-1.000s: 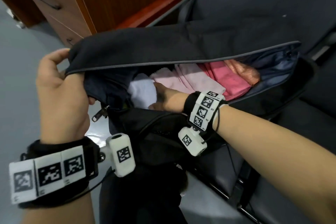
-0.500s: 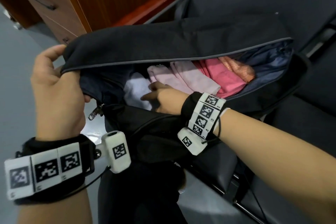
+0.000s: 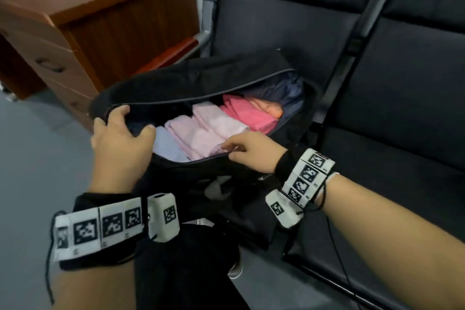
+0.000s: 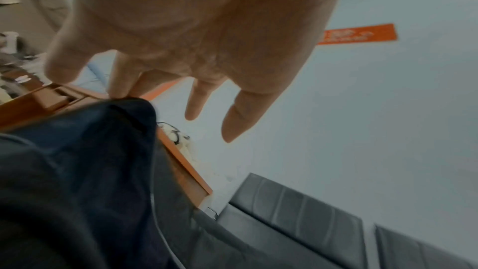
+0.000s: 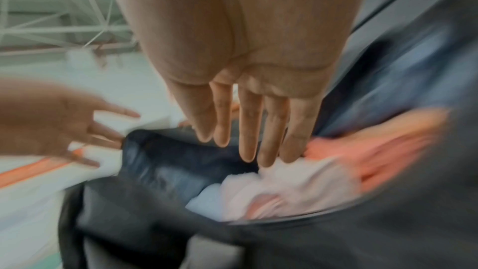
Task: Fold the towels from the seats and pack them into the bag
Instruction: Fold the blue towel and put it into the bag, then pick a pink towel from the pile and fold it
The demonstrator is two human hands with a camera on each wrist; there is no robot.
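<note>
The black bag (image 3: 176, 83) lies unzipped on a dark seat, its flap raised. Inside sit folded towels: a white one (image 3: 166, 146) at the left, pale pink ones (image 3: 203, 131), a deeper pink one (image 3: 246, 113) and an orange one (image 3: 269, 106). My left hand (image 3: 120, 133) is at the bag's left end; in the left wrist view its fingers (image 4: 124, 85) are nearly straight and only touch the dark fabric (image 4: 90, 161). My right hand (image 3: 249, 151) hovers at the near rim. Its straight fingertips (image 5: 266, 150) rest on a pale pink towel (image 5: 284, 181). The right wrist view is blurred.
A wooden drawer cabinet (image 3: 100, 33) stands left of the seats, beside a red-brown armrest (image 3: 171, 55). More black seats (image 3: 402, 108) run to the right. Grey floor (image 3: 37, 158) lies to the left, with an orange floor sign (image 4: 359, 34).
My right hand has drawn back from deep beside the white towel to the bag's near rim. My left hand has loosened its grip on the flap. The head view has pulled back and up.
</note>
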